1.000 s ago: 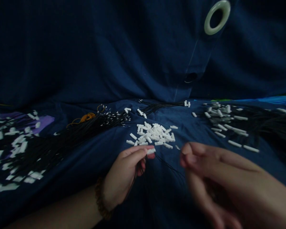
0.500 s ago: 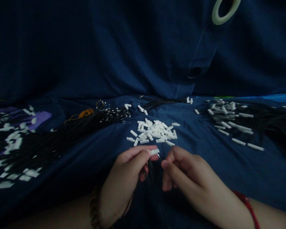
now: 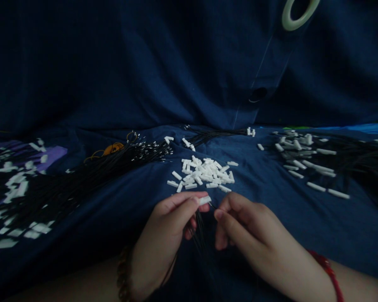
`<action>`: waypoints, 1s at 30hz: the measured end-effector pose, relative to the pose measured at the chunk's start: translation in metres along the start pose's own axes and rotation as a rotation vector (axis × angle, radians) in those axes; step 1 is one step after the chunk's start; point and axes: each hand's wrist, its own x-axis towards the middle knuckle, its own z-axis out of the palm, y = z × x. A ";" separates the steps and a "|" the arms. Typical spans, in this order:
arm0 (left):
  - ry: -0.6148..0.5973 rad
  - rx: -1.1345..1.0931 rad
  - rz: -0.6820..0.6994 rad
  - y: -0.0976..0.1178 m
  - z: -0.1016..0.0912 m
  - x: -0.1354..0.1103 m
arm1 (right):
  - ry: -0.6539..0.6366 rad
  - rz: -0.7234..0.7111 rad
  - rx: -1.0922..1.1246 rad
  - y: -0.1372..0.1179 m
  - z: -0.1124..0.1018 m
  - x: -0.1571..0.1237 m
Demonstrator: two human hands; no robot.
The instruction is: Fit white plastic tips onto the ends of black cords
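Observation:
Between thumb and forefinger, my left hand pinches a white connector housing. Several thin black wires hang down beside its fingers. My right hand is closed in a pinch on a black wire, whose far end meets the right end of the housing. How deep that end sits inside cannot be made out. Just beyond both hands lies a loose pile of white connector housings on the dark blue cloth.
Black wires with bare metal tips lie at left, near an orange tangle. White-ended wires spread at far left by a purple piece. More wires with white connectors lie right. A pale ring shows above.
The shiny metal tip of the wire in my right hand has gone from view at the housing's end. My hands have barely moved otherwise.

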 end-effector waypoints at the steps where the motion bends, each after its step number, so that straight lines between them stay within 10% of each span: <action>1: 0.001 0.003 0.003 0.000 0.000 0.000 | 0.001 0.005 -0.001 0.000 0.000 0.000; 15: 0.032 0.120 0.047 -0.001 -0.001 -0.002 | 0.090 -0.033 -0.169 -0.003 0.001 0.001; 30: 0.036 0.522 0.452 -0.002 -0.004 -0.005 | 0.112 -0.049 -0.076 -0.001 0.005 0.002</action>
